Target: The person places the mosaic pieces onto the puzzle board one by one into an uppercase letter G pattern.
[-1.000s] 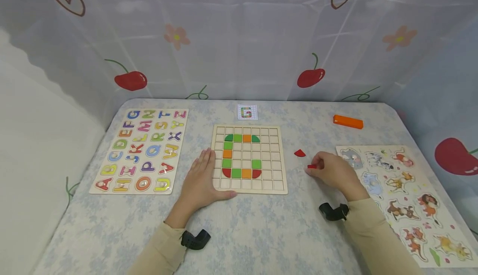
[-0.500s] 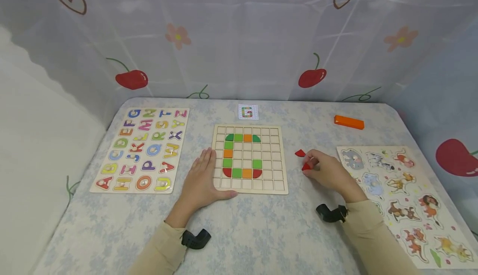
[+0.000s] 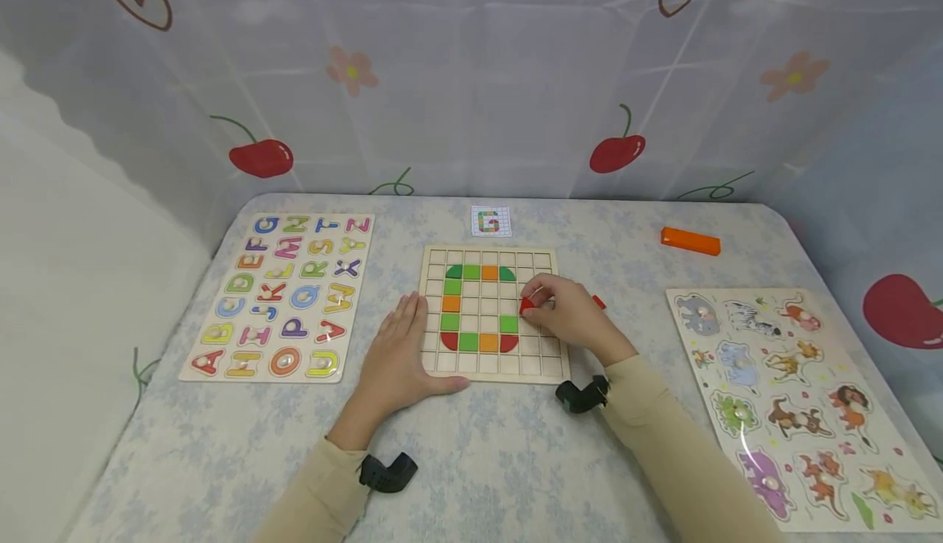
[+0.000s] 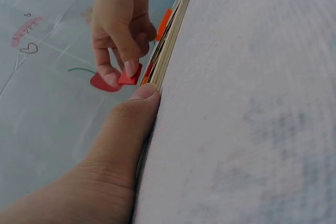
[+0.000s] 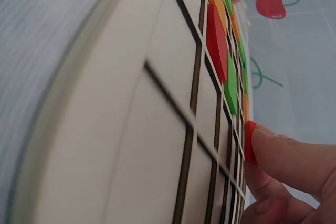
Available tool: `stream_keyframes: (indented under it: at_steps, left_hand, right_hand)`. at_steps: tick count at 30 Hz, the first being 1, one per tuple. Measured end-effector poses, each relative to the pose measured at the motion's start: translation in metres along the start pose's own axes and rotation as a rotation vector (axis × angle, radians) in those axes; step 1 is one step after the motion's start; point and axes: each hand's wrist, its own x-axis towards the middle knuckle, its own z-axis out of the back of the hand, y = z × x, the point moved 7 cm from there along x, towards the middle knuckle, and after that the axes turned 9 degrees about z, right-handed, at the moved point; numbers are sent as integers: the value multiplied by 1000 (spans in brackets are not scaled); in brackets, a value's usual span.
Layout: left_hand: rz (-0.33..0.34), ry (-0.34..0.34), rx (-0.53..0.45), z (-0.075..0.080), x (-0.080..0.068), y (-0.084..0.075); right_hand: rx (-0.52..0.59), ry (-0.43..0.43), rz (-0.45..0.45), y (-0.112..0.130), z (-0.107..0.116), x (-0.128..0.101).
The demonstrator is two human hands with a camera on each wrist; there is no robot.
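My right hand (image 3: 570, 314) has a red tile (image 3: 526, 305) pinched between thumb and fingertips, a narrow grip on its edges so the flat face can drop square into a cell. It hangs over the grid board (image 3: 548, 367), just above the green tile (image 3: 507, 323) at the right end of the letter's lower arm. The left wrist view shows the tile (image 4: 129, 76) held clear of the board, not yet seated. The card (image 3: 490, 221) behind the board shows a G in the same colours, and I judge that it sets where each tile goes.

My left hand (image 3: 398, 350) lies flat, fingers straight, on the bench (image 3: 516, 461) with the thumb tucked against the board's near left edge; I judge that it keeps the board from sliding. A second red piece (image 3: 599, 302) lies on the bench just behind my right hand, mostly hidden. The alphabet puzzle (image 3: 283, 297), animal puzzle (image 3: 781, 395) and orange block (image 3: 690, 241) lie off to the sides, untouched.
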Motion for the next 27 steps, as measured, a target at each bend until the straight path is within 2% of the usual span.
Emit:
stream_keyframes:
  at_steps: [6, 14, 21, 27]
  left_hand:
    - [3, 1, -2, -1, 0, 0]
    - [6, 7, 1, 0, 0, 0]
    - [8, 8, 0, 0, 0, 0]
    - [7, 10, 5, 0, 0, 0]
  right_hand:
    - [4, -19, 22, 9, -12, 15]
    - [-35, -13, 26, 14, -19, 19]
    - [-79, 9, 30, 18, -21, 18]
    - [-109, 55, 72, 18, -11, 5]
